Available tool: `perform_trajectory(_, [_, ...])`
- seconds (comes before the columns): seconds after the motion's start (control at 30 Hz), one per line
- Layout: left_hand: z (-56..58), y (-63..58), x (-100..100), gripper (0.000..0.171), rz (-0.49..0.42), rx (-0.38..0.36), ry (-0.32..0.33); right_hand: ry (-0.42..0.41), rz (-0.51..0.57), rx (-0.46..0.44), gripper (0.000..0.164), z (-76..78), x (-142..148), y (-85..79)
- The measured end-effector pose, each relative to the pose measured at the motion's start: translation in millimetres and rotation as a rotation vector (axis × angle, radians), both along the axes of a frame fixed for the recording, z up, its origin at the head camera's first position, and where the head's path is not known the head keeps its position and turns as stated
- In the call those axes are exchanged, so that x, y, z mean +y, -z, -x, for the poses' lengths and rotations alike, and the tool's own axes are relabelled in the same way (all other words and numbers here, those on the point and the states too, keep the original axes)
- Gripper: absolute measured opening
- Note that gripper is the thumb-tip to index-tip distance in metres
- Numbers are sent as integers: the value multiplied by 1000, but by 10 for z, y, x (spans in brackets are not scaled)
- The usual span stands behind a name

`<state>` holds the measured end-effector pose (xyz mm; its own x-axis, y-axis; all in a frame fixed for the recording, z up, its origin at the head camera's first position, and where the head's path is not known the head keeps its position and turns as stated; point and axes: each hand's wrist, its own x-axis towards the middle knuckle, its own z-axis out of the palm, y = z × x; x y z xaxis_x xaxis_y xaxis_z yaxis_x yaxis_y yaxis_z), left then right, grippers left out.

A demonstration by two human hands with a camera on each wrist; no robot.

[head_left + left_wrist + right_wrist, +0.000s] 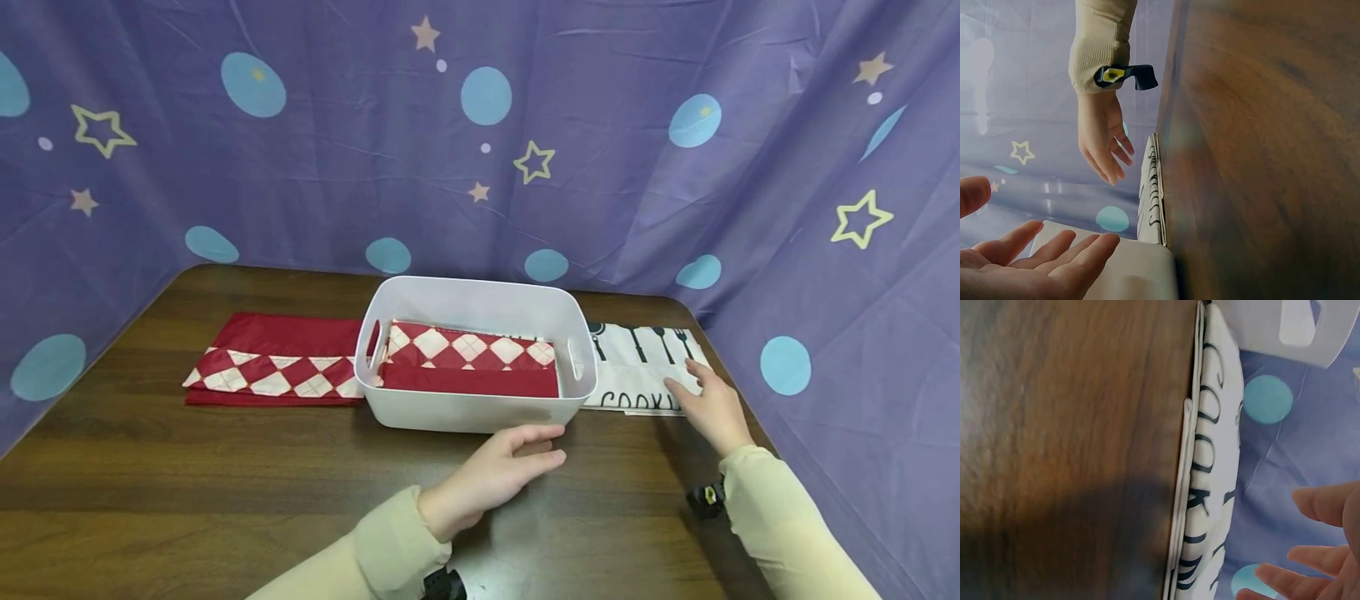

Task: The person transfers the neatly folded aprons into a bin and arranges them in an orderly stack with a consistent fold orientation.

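Observation:
My right hand (716, 410), fingers spread and slightly bent, hovers over the right edge of a folded white cloth (637, 367) printed with black utensils and lettering. In the right wrist view the folded layers of the white cloth (1207, 456) face the hand, with nothing between the fingers. My left hand (498, 471) is held in front of a white plastic bin (465, 410), its fingers extended near the bin's front right corner and holding nothing. Inside the bin lies a folded red cloth (472, 382) with a band of white diamonds.
Left of the bin, a second folded red cloth (277, 337) with a diamond band lies on the brown wooden table (225, 483), partly behind the bin's side. A purple curtain (600, 208) with stars and blue spots hangs around the table's back and sides.

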<state>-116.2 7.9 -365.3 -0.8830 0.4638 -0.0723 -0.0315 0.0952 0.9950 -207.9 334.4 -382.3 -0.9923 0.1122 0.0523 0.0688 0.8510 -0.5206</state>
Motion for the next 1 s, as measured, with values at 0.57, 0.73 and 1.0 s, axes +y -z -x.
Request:
perform_trajectory(0.57, [-41,57,75,57,-28,-54,6,66,-40,-116,81,317,208,156])
perform_trajectory(0.73, [-47,69,93,57,-28,-65,3,89,-63,-125,82,387,240,194])
perform_trajectory(1.0, [-46,103,109,57,-21,-67,6,99,-38,-133,95,467,317,268])
